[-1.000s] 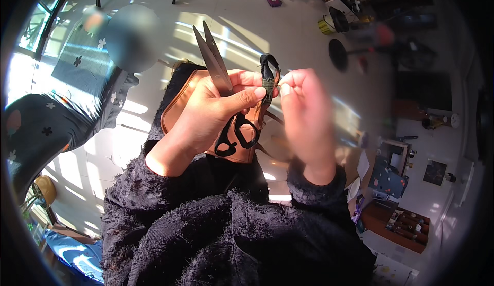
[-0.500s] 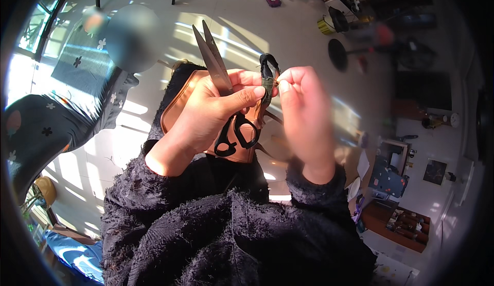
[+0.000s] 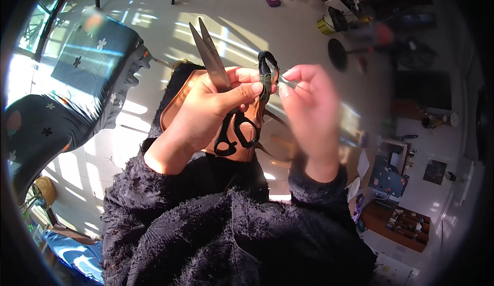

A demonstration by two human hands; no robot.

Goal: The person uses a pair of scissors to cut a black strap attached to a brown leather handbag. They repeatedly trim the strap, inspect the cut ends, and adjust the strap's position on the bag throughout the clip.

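My left hand [image 3: 190, 106] is closed around a pair of scissors [image 3: 210, 54], blades pointing up and slightly apart, black handles hanging below the palm. Its thumb and fingers also pinch a dark strap loop [image 3: 265, 59], wound with dark green thread near the fingertips. Close to the loop's right side, my right hand [image 3: 311, 106] pinches a thin, needle-like sliver; motion blurs this hand a little. Beneath both hands, a tan leather bag [image 3: 176, 101] with dark edges lies over my lap, partly covered by the left hand.
To the left stands a seat with a dark flower-patterned cover [image 3: 77, 116]. A blue cloth or bag [image 3: 77, 257] lies at lower left. Furniture with a yellow bin [image 3: 325, 26] is at upper right, and a brown cabinet [image 3: 396, 227] at lower right. Sunlight stripes the pale floor.
My right hand has drawn slightly right, away from the loop, and the thin sliver now shows in its fingers. The left hand barely shifts. A blurred round shape over the covered seat is gone.
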